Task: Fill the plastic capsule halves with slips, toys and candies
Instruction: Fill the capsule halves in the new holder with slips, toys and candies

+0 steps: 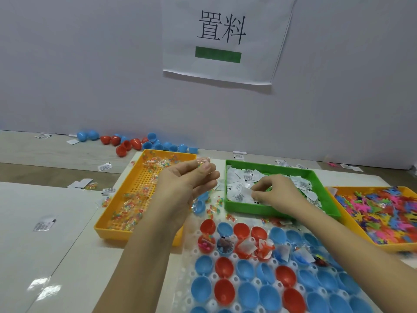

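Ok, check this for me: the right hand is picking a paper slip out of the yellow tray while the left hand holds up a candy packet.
One detail is wrong. In the head view, the right hand pinches a paper slip in the green tray, not a yellow one. The left hand does hold up a candy packet.

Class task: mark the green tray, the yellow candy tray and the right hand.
green tray (266,165): head view, far rim.
yellow candy tray (112,233): head view, front wall.
right hand (275,195): head view, back of hand.
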The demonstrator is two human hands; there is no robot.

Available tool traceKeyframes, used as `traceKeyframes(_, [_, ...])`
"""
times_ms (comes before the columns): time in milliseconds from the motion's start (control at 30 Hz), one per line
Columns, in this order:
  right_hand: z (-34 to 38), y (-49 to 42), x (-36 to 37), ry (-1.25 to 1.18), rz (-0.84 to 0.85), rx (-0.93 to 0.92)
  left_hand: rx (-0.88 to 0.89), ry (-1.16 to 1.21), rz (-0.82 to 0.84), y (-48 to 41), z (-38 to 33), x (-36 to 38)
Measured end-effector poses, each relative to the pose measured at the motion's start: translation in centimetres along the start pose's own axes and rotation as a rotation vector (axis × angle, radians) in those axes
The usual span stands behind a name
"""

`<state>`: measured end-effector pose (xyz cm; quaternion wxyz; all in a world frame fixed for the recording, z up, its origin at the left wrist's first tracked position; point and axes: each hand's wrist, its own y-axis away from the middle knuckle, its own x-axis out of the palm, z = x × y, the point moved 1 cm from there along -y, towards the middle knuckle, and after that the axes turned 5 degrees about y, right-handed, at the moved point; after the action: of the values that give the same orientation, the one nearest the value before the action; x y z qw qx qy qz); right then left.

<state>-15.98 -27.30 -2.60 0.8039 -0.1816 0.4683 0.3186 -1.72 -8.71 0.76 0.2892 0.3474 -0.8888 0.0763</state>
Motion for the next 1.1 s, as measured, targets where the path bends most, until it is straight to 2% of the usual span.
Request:
traceKeyframes(267, [-0.3,1.0,-1.7,-0.321,-0.135,0.092,-0.087,0.046,0.019,0.5,0.3,0.9])
traceKeyframes(400, [-0.2,1.7,-2.5,-0.381,-0.188,0.095,-0.151,0.050,0.017,0.5,0.6,1.3])
traceKeyframes(500, [0.0,2.1,-2.8,-0.414,-0.230,0.111,-0.168,0.005,0.075,0.7,0.7,1.4])
traceKeyframes(633, [0.7,2.5,-3.3,-0.312,-0.256,0.076,-0.177,-0.043,0.089,0.8,0.9,1.5])
traceKeyframes(667, [1.0,2.8,-3.4,-0.381,-0.268,0.075,-0.180,-0.050,0.083,0.8,1.0,1.5])
traceKeyframes(767, [2.8,4.0,-3.5,-0.759,-0.206,0.029,-0.187,-0.047,0.057,0.8,1.1,1.8])
traceKeyframes(833, [4.1,4.8,-3.2,-0.883,-0.124,-0.043,-0.199,-0.023,0.037,0.8,1.2,2.0])
traceKeyframes(933, [5.7,5.5,-2.7,-0.941,-0.076,-0.086,-0.212,0.010,0.045,0.9,1.4,2.2])
traceKeyframes(1100, [6.7,5.8,-2.5,-0.873,-0.144,-0.060,-0.211,0.021,0.120,1.1,1.4,2.6])
